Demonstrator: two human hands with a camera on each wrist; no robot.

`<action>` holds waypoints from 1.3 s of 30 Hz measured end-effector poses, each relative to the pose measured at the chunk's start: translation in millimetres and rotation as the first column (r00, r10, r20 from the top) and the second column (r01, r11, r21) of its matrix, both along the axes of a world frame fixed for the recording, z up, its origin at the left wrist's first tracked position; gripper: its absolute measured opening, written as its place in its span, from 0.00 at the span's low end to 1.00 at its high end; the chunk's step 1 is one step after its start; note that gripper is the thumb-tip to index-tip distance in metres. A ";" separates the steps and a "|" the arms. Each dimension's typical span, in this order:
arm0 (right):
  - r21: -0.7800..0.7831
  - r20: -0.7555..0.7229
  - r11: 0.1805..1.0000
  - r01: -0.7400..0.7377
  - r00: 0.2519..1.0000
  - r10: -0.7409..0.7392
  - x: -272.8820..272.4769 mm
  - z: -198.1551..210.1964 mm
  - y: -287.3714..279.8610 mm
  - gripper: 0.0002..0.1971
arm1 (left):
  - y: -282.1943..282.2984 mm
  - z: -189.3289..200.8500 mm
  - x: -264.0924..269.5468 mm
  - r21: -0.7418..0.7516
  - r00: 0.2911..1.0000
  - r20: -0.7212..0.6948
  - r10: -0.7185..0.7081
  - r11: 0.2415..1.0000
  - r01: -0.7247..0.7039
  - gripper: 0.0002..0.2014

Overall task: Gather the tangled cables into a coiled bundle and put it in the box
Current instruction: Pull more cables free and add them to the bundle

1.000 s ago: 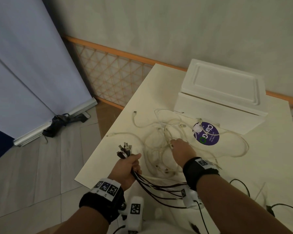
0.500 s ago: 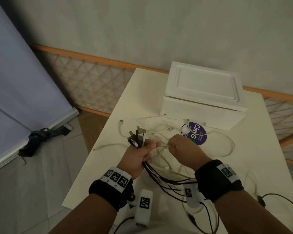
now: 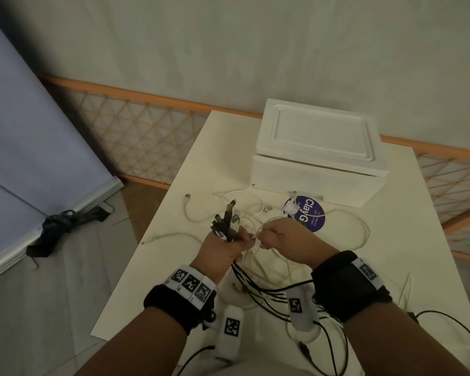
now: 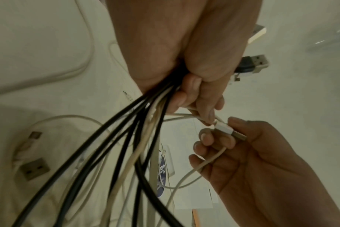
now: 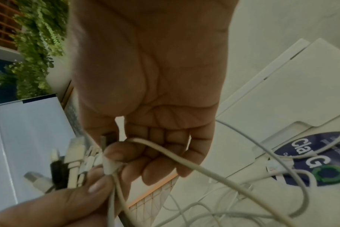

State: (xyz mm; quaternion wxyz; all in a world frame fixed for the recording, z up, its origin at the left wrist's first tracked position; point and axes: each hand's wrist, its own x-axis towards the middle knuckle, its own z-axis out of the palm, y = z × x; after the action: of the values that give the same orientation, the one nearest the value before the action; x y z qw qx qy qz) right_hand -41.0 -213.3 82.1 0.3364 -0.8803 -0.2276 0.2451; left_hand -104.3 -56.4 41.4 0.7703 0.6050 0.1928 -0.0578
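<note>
My left hand (image 3: 223,248) grips a bunch of black and white cables (image 3: 261,289) above the table, their USB plugs (image 3: 227,222) sticking up out of the fist. The same bunch (image 4: 130,138) hangs down from the left hand (image 4: 184,76) in the left wrist view. My right hand (image 3: 282,237) is right beside it and pinches the white plug (image 4: 223,127) of a white cable (image 5: 184,159), held against the left fingers. More loose white cables (image 3: 358,232) lie tangled on the table. The white box (image 3: 318,156) stands behind them with its lid on.
A round purple sticker (image 3: 308,213) lies on the cream table (image 3: 196,164) in front of the box. A wooden lattice rail (image 3: 136,131) runs behind and left of the table. A grey rolled screen (image 3: 38,147) leans at the left over the tiled floor.
My left hand rose and moved forward with the cable bunch. My right hand left the tangle on the table, lifted a white plug and brought it against the left hand.
</note>
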 end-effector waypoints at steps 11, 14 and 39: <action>0.183 -0.226 0.969 0.169 0.966 -0.125 -4.3 10.9 -2.2 0.18 | -1.8 -13.0 -1.0 0.207 0.998 -0.043 0.037 0.978 -0.027 0.13; 0.215 -0.278 0.953 0.212 0.949 -0.148 -3.7 14.4 -0.5 0.17 | -4.8 -13.8 -4.1 0.228 0.999 -0.035 0.029 0.974 -0.020 0.12; 0.209 0.128 0.975 0.076 0.986 -0.104 -33.4 -0.6 32.3 0.12 | -14.8 12.1 -4.9 -0.064 0.981 0.109 0.159 0.986 -0.153 0.08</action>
State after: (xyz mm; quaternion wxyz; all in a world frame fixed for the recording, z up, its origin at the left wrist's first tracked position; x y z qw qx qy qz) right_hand -74.4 -181.0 81.4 0.4186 -0.8657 -0.2339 0.1432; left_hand -109.2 -71.2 53.5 0.7987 0.5688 0.1937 0.0321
